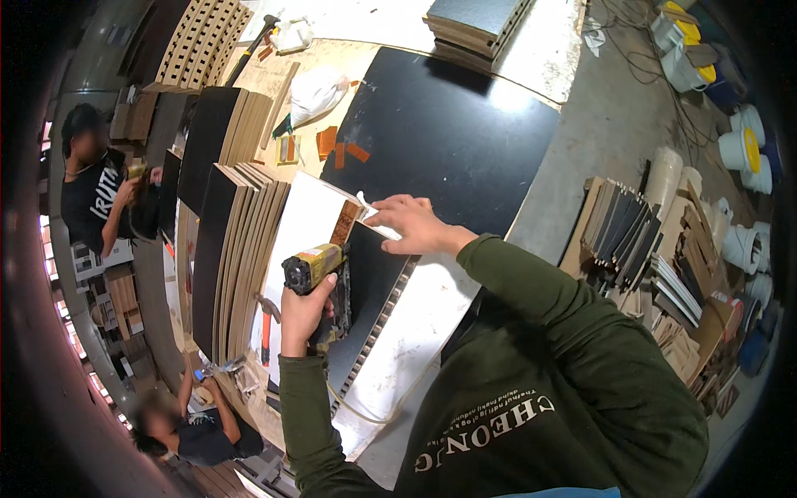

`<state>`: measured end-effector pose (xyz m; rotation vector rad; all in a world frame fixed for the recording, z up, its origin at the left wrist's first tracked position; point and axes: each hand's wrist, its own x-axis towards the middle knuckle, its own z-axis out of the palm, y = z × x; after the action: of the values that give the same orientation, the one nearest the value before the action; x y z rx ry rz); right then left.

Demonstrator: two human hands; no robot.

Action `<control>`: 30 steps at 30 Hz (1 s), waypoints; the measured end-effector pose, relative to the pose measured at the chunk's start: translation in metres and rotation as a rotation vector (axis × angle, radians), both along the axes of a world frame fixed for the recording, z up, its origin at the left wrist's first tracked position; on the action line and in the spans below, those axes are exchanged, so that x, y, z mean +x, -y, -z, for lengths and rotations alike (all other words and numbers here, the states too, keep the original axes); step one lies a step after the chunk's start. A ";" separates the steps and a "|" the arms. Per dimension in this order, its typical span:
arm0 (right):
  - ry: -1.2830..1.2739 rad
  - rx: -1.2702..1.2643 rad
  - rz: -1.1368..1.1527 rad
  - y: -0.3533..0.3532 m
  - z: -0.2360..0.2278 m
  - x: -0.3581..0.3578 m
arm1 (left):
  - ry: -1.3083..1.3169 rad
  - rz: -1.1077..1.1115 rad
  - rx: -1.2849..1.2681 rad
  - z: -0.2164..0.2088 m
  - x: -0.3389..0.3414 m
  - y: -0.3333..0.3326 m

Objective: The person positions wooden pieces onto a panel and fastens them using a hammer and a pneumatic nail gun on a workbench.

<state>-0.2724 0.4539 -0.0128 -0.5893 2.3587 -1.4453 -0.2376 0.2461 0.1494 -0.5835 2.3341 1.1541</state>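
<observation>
- The fingers of our left hand [307,314] are wrapped round a yellow-and-black nail gun [310,266], clamped on its body; the nose is hidden.
- Our right hand [419,228] has its fingers slightly apart, thumb held away, at the far end of a dark board [375,280]; they grip no tool.
- That dark board lies between our two hands and runs back toward us: flat and smooth, with a comb-like slotted edge.
- We judge this a fastening step, the right fingers steadying the end; the next move calls for a firm hold, with those fingers clear of the nail line.
- Just left of the right fingertips, a rough brown block [345,221] sits beside a smooth white board [300,214].
- Left of the left fingers are a red-handled hammer [266,336] and a row of boards [247,249] with layered tan edges.
- Beyond the right fingers, a glossy black sheet [448,141], orange chips [326,143] and a crumpled white bag [318,95] lie on the wooden table [344,60].
</observation>
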 end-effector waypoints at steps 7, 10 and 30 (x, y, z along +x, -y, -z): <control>-0.023 -0.025 0.012 -0.002 0.000 0.001 | -0.050 0.095 -0.014 0.007 -0.001 0.002; -0.034 -0.031 0.022 -0.002 0.002 0.000 | -0.071 0.061 -0.002 0.001 -0.004 -0.002; -0.034 -0.024 -0.007 0.008 0.004 0.011 | -0.028 0.102 0.005 0.000 -0.008 -0.008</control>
<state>-0.2615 0.4462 -0.0170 -0.6333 2.3659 -1.4738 -0.2454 0.2541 0.1494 -0.4429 2.3547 1.1281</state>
